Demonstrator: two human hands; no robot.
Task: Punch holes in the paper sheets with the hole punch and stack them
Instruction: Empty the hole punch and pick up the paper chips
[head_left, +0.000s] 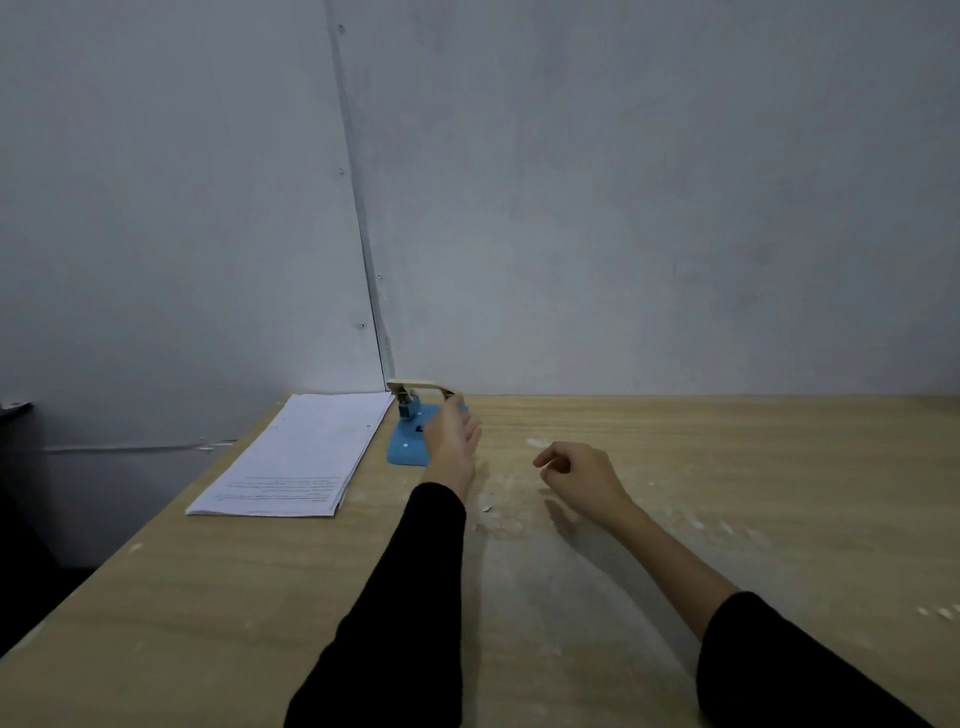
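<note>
**A:** What's the biggest thing in view?

**B:** A long wooden table (208, 597) that runs up to a grey wall (623, 208). At its far left corner lies a flat stack of paper sheets (301, 457). Printed lines show along its near end.

**A:** And the hole punch?

**B:** The hole punch (408, 447) stands just beside the stack's right edge, with its blue base on the table. Its cream lever (421, 385) is raised and reaches out toward the right.

**A:** Where are the hands relative to it?

**B:** The left hand (452, 441) comes out of a black sleeve (410, 597) and reaches forward over the right side of the blue base. The right hand (582, 475) is apart from the punch, to its right and nearer the person. It sits low over the table.

**A:** How do the fingers lie?

**B:** The left hand's fingers (457, 415) stretch forward, and their tips meet the down-turned end of the lever. That spot is blurred, so I cannot tell whether they close round the lever or only touch it. The right hand's fingers (550, 460) are loosely curled inward with the thumb near the forefinger. I can see nothing in them.

**A:** Anything smaller?

**B:** White paper flecks (537, 442) lie scattered on the table around the hands, and there is a white dot on the blue base.
</note>
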